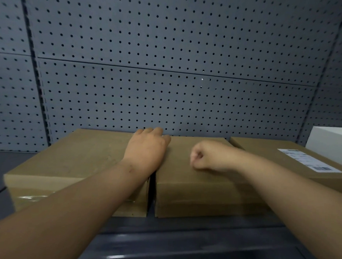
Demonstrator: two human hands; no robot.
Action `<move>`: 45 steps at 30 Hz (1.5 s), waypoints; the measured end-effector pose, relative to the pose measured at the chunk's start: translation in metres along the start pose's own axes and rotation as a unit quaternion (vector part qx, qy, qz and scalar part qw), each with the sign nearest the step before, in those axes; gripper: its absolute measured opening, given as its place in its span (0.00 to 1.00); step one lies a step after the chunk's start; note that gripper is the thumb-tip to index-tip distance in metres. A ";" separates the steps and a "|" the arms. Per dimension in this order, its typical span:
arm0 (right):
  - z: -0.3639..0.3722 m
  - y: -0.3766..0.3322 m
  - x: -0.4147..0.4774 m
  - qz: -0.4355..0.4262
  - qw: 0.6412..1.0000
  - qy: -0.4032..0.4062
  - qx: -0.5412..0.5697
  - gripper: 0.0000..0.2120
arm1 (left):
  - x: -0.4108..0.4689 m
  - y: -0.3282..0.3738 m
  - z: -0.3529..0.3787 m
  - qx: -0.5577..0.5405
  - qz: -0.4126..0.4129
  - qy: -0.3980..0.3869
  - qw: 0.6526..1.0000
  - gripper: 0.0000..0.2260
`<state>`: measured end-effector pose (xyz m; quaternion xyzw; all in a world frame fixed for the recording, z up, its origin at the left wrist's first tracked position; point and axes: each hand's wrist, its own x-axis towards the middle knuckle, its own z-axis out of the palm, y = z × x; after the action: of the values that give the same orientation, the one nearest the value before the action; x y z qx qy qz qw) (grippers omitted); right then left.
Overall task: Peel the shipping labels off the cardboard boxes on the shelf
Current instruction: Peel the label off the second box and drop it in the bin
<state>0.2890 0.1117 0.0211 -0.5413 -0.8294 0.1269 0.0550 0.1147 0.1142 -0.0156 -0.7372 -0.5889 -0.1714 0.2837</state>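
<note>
- The left hand (147, 148) is laid flat, fingers together, over the left cardboard box (75, 154) and middle box (193, 186).
- The right hand (206, 157) is curled in a fist, nothing seen held.
- The shipping label (309, 160) is stuck on the right cardboard box (264, 152), right of the fist and nearer it, long side slanting away.

Three brown rectangular cardboard boxes lie flat in a row on the dark grey metal shelf (180, 240). The left box (75, 154) and middle box (183, 183) sit just beside each other, showing plain brown tops. The right box (268, 147) carries a white printed shipping label (309, 160) stuck on its top.
</note>
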 end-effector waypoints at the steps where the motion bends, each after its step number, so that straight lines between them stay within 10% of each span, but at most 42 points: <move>1: -0.003 0.009 0.002 0.037 0.999 0.027 -0.003 0.05 | 0.000 0.000 0.000 0.002 0.002 -0.001 1.000 0.07; 24: 0.017 -0.010 -0.013 0.050 0.995 0.066 -0.047 0.09 | -0.001 0.001 -0.009 0.036 0.058 -0.033 0.997 0.09; 45: -0.107 0.219 -0.093 0.264 0.915 0.302 0.034 0.13 | 0.143 0.226 -0.050 -0.011 0.173 0.061 0.983 0.03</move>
<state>0.5451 0.1268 0.0691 -0.7512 -0.5950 -0.0050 0.2857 0.3721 0.1601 0.0586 -0.8189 -0.4323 -0.1712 0.3365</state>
